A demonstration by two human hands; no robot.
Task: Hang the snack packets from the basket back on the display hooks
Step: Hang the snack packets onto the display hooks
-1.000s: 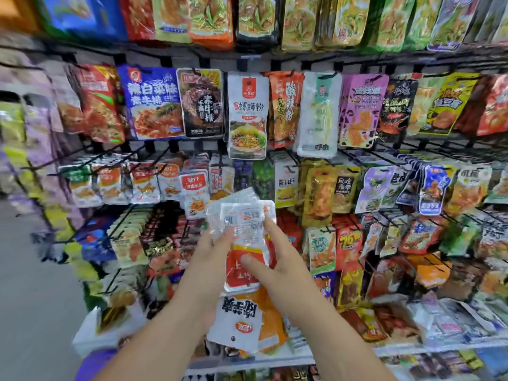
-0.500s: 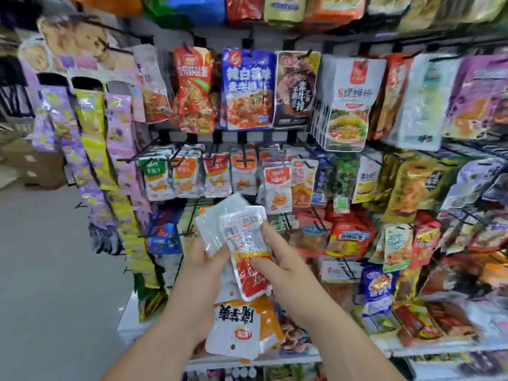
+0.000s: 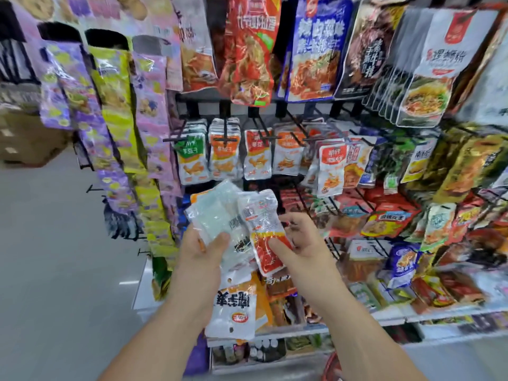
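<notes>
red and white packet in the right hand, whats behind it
The red and white packet overlaps the pale packets held by the left hand. The right hand curls fingers behind it; shelf stock directly behind is covered.

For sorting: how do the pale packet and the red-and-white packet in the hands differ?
The pale packet, in the left hand, is translucent and wider; the red-and-white packet, pinched by the right hand, is narrower and printed red below. Both stand roughly upright.

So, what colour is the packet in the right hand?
The packet is whitish above, red below; head view.
</notes>
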